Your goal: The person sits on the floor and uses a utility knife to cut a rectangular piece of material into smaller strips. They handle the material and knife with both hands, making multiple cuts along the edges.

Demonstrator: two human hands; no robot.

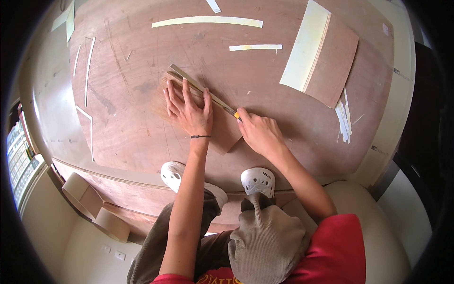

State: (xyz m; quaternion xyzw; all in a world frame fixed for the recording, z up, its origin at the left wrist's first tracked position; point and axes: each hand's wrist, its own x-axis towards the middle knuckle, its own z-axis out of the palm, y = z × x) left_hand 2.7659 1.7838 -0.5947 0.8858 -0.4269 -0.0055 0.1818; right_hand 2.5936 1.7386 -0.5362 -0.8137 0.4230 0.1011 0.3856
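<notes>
A flat brown wooden board (228, 131) lies aslant at the centre of the frame on a large reddish-brown plywood sheet (137, 144), with a long narrow wooden strip (178, 71) along its upper edge. The left hand (194, 112) rests on the board, fingers spread; the right hand (261, 134) is closed around a small yellow-bodied tool (237, 115) — apparently a cutter, its blade indistinct — near the strip's lower-right end. For a clean pass, hold the strip firmly, keep fingertips clear of the tool's line, and apply light, steady pressure.
</notes>
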